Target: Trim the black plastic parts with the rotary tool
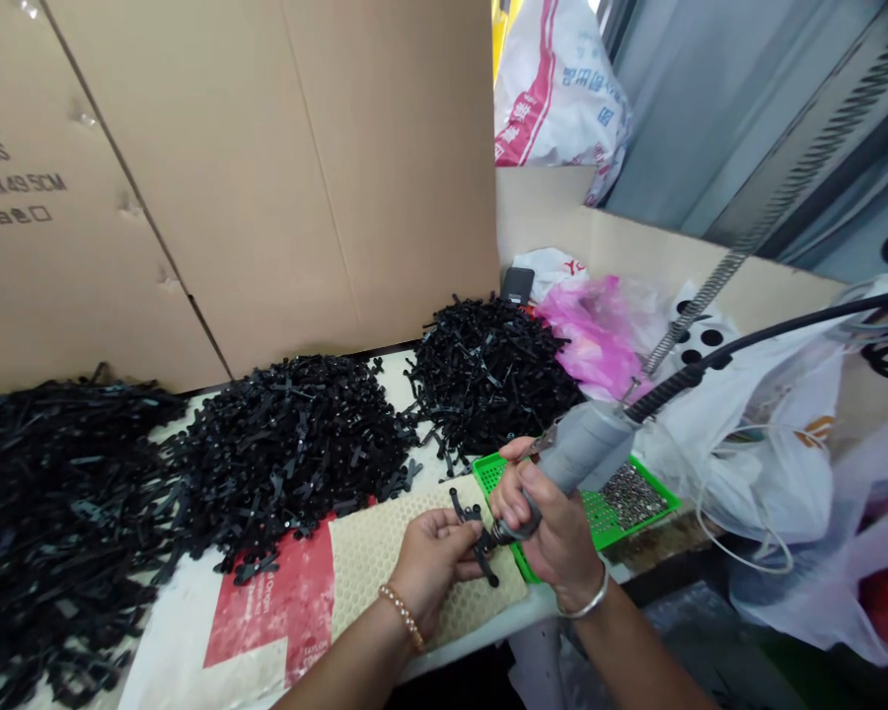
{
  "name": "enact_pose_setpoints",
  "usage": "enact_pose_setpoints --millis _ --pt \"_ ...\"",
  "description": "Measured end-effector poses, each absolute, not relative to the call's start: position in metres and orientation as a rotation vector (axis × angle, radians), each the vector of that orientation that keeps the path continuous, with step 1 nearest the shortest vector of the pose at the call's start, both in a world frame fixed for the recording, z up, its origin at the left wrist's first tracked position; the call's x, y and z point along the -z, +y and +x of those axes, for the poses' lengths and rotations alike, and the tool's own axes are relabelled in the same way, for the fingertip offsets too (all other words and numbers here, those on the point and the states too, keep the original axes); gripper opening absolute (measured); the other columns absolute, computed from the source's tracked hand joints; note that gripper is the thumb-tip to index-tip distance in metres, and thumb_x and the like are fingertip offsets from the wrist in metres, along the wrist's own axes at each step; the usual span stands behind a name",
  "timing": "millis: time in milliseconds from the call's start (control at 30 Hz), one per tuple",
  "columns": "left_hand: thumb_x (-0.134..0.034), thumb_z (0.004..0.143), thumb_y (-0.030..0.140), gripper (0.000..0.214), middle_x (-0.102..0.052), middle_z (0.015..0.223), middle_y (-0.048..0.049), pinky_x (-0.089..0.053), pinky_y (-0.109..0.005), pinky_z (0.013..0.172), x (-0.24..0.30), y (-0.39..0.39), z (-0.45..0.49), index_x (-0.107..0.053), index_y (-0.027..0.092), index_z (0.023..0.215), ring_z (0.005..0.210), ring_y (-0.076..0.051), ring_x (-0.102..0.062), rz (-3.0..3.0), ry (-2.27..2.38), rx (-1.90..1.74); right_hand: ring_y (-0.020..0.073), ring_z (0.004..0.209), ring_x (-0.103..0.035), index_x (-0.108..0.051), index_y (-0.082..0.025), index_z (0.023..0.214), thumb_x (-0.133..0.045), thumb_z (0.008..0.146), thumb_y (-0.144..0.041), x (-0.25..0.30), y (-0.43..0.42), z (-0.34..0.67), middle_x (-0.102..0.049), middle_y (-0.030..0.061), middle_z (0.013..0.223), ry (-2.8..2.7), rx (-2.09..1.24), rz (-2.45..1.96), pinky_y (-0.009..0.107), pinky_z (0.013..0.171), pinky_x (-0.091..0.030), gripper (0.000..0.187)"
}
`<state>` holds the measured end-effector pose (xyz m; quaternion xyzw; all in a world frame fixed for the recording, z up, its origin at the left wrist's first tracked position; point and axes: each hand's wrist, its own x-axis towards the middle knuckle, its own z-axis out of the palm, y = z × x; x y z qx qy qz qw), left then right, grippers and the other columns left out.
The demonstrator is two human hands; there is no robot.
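Low over the textured beige mat (366,552), my left hand (436,557) pinches a small black plastic part (488,567) made of narrow strips with round ends. My right hand (552,532) is wrapped around a grey electric screwdriver (588,444), tilted down to the left. Its tip meets the black part beside my left fingertips; the exact contact point is hidden. A black cable (770,340) and a coiled spring (740,261) run from the tool's top to the upper right. Behind my right hand lies a green tray (603,523) with small metal screws (632,493) in it.
Heaps of black plastic pieces cover the table: a left pile (59,503), a middle pile (296,454) and a back pile (492,370). Cardboard (355,177) walls the back. Plastic bags, one pink bag (596,330) among them, crowd the right side. A red-and-white sheet (259,616) lies left of the mat.
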<state>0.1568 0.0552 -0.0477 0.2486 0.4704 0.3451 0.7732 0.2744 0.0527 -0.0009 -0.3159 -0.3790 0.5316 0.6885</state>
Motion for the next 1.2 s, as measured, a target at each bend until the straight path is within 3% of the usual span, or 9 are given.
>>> enact_pose_setpoints --millis 600,933,1200 --pt "-0.085 0.059 0.032 0.040 -0.064 0.066 -0.0049 -0.054 -0.025 0.053 0.0529 0.0545 0.1573 -0.055 0.011 0.075 0.056 -0.013 -0.059 0.544 1.023 -0.747 0.0073 0.042 -0.037 -0.056 -0.019 0.096 -0.066 0.088 -0.037 0.0067 0.0529 0.2768 -0.040 -0.0077 0.051 -0.865 -1.194 -0.704 0.019 0.047 -0.037 0.022" --pt "-0.083 0.060 0.026 0.033 -0.063 0.062 -0.0032 -0.053 -0.023 0.051 0.0439 0.0547 0.1583 -0.055 0.011 0.070 0.054 -0.012 -0.058 0.533 1.037 -0.746 0.0083 0.042 -0.036 -0.057 -0.019 0.095 -0.066 0.087 -0.037 0.0056 0.0521 0.2777 -0.040 -0.0074 0.050 -0.856 -1.190 -0.711 0.019 0.047 -0.036 0.021" --pt "-0.087 0.052 0.032 0.043 -0.064 0.065 -0.0041 -0.055 -0.026 0.054 0.0468 0.0547 0.1581 -0.054 0.012 0.071 0.055 -0.013 -0.059 0.521 1.020 -0.756 0.0095 0.043 -0.034 -0.055 -0.019 0.094 -0.069 0.084 -0.040 0.0056 0.0516 0.2774 -0.039 -0.0073 0.049 -0.825 -1.193 -0.741 0.022 0.048 -0.036 0.027"
